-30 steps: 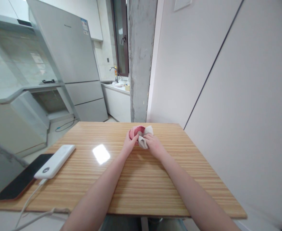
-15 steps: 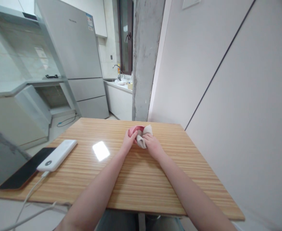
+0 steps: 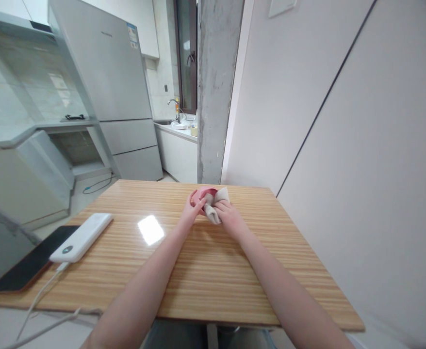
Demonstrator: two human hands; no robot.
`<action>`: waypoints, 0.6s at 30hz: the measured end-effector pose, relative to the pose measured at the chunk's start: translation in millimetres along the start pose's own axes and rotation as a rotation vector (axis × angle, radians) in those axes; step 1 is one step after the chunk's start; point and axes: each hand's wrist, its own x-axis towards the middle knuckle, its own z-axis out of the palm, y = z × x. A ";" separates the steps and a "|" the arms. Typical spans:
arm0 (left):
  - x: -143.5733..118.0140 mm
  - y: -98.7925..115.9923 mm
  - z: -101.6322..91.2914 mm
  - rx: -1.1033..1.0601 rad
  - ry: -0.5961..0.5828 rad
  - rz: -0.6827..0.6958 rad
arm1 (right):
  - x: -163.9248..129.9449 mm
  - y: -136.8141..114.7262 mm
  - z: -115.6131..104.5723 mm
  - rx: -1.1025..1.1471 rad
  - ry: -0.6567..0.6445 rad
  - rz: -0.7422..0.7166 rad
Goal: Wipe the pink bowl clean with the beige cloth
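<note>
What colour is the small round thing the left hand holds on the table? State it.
Pink: the small round thing under the left hand, best seen in the head view.

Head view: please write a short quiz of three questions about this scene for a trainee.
1. True or false: both hands touch the pink and beige cloth bundle.
2. What lies on the black phone? A) white power bank B) cup C) keys
3. Which hand is on the pink part?

Key: 1 true. 2 A, the white power bank. 3 The left hand; the right hand grips the beige part.
</note>
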 end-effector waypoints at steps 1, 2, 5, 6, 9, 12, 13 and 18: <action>-2.4 -1.1 3.2 -0.054 -0.038 -0.020 | -0.3 0.0 1.0 -0.013 -0.016 0.013; -4.8 -2.6 6.6 -0.102 -0.072 -0.034 | -0.5 0.0 2.6 -0.016 -0.028 0.024; -8.4 -5.0 12.0 -0.103 -0.084 -0.034 | -0.7 -0.4 7.4 0.024 -0.033 0.040; -7.5 -4.3 11.0 -0.064 -0.064 -0.030 | -0.5 -0.8 7.9 0.039 -0.030 0.035; -2.0 0.9 2.7 0.051 -0.001 0.000 | 0.2 -3.0 5.5 0.043 -0.029 0.008; -1.1 2.5 0.0 0.019 0.032 -0.042 | 0.5 -5.8 2.7 0.001 -0.029 0.031; -2.8 1.2 2.1 -0.026 0.024 -0.081 | 0.4 -6.1 2.9 -0.011 -0.032 0.055; -11.7 -7.8 16.3 -0.116 -0.026 -0.202 | -0.2 -4.5 11.0 0.003 -0.049 0.128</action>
